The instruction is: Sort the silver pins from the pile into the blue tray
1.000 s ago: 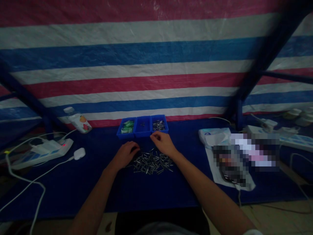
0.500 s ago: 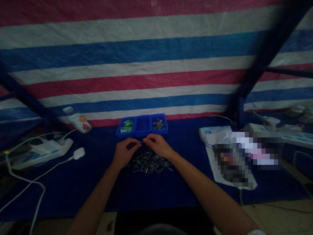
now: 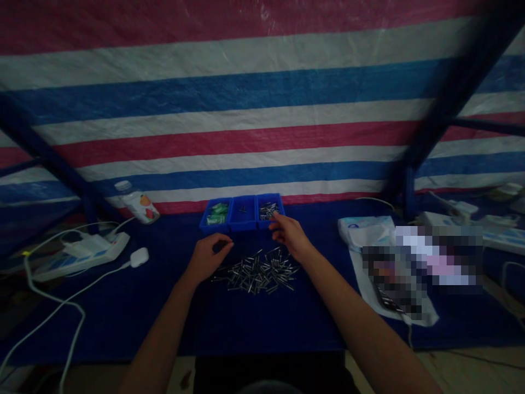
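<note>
A heap of small metal pins (image 3: 256, 270) lies on the dark blue table cover (image 3: 254, 317) in front of me. Behind it stand three joined blue bins: the left bin (image 3: 215, 214) holds green pieces, the middle bin (image 3: 243, 212) a few small parts, the right bin (image 3: 268, 209) metal pins. My left hand (image 3: 207, 258) hovers at the heap's left edge, fingers curled in a pinch; what it holds is too small to make out. My right hand (image 3: 288, 234) reaches over the front rim of the right bin, fingers loosely spread, nothing visible in them.
A labelled bottle (image 3: 138, 203) lies at the back left. A white power strip (image 3: 77, 251) with cables and a white charger (image 3: 139, 256) sit at the left. At the right lie a white bag (image 3: 365, 232) and blurred items. A striped tarpaulin (image 3: 246, 109) hangs behind.
Half a second ago both hands met over the heap, pinching a pin together. Since then my right hand has moved up and right to the right bin; my left hand stayed by the heap.
</note>
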Available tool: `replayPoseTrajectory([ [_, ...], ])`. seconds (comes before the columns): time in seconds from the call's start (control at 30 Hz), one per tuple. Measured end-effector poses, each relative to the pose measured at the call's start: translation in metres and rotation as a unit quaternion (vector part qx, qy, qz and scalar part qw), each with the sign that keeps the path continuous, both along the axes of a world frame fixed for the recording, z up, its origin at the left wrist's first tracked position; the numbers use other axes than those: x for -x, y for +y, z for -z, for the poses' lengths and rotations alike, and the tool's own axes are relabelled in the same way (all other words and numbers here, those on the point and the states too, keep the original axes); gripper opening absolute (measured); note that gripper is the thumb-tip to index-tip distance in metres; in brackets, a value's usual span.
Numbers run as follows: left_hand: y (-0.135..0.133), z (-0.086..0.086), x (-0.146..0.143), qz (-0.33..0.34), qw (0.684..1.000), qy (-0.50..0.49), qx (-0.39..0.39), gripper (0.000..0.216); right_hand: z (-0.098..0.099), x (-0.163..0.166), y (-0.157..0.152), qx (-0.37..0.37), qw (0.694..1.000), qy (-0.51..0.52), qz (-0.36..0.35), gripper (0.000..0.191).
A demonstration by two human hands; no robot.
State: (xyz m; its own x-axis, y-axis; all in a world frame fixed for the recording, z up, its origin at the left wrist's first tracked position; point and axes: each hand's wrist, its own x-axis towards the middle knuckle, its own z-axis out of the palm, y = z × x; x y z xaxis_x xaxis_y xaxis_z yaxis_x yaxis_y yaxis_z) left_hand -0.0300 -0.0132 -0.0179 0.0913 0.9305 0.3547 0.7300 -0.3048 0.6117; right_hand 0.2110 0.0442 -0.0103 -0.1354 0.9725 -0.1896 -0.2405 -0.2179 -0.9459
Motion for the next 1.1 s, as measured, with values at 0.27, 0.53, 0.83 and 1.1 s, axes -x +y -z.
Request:
replayPoseTrajectory([
  [0.27,-0.006,-0.007,0.024,0.062,0.99,0.045,0.117,0.017,0.004,0.005,-0.017,-0.329,0.862,-0.355,-0.153,0.013],
  [0.53,-0.012,-0.012,0.033,0.084,0.975,0.055,0.197,0.02,0.006,0.024,-0.039,-0.435,0.738,-0.458,-0.237,0.011],
  [0.83,-0.009,-0.004,0.036,0.077,0.971,0.046,0.222,0.02,0.007,0.03,-0.039,-0.419,0.758,-0.461,-0.194,0.014],
  [1.1,-0.009,-0.005,0.025,0.111,0.97,0.036,0.212,0.017,0.012,0.033,-0.036,-0.424,0.767,-0.444,-0.186,0.014],
])
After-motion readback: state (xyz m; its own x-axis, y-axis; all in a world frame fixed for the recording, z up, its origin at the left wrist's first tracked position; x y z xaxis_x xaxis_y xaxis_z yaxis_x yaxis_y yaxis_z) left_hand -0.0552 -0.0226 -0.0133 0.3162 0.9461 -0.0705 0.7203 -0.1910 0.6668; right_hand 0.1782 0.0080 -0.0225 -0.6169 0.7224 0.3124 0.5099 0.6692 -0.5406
